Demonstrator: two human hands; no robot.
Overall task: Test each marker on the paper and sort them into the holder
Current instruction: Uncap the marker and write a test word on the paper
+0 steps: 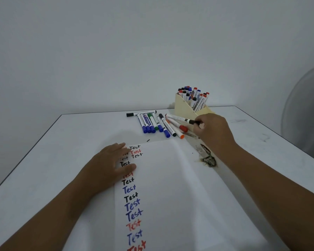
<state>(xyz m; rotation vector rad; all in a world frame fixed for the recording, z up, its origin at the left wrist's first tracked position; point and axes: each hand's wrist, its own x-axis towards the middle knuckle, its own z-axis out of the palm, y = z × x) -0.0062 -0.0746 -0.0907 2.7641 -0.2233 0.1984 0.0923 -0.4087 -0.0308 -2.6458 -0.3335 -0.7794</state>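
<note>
- Head view: the right hand (211,130) has its grip closed around the black-capped end of a white marker (179,118). The marker's long axis runs left and slightly away from the grip, over the loose markers (152,124) on the desk (80,134).
- The holder (184,107) stands just beyond the grip; the paper (179,187) lies nearer the person.
- The left hand (109,163) lies flat with straight fingers, pressing the paper's left edge, well apart from the marker; the right hand is nearer.

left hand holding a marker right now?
No, the left hand lies flat with straight fingers on the paper; the right hand pinches the black-capped marker.
</note>
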